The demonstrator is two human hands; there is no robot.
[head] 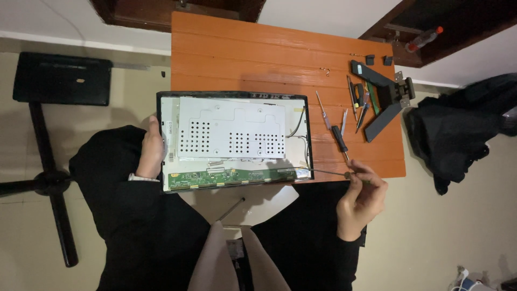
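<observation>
An opened flat monitor point(234, 140) lies back-up on an orange wooden table point(258, 54), showing a perforated metal shield and a green circuit strip point(231, 176) along its near edge. My left hand point(151, 151) grips the monitor's left edge. My right hand point(361, 199) holds a thin screwdriver point(328, 172) whose shaft points left to the monitor's near right corner.
Several screwdrivers point(339, 137) and small tools lie right of the monitor. A black monitor stand arm point(382, 97) rests at the table's right edge. A black stool point(59, 81) stands at left, dark clothing point(458, 129) at right. A white cover point(247, 202) sits on my lap.
</observation>
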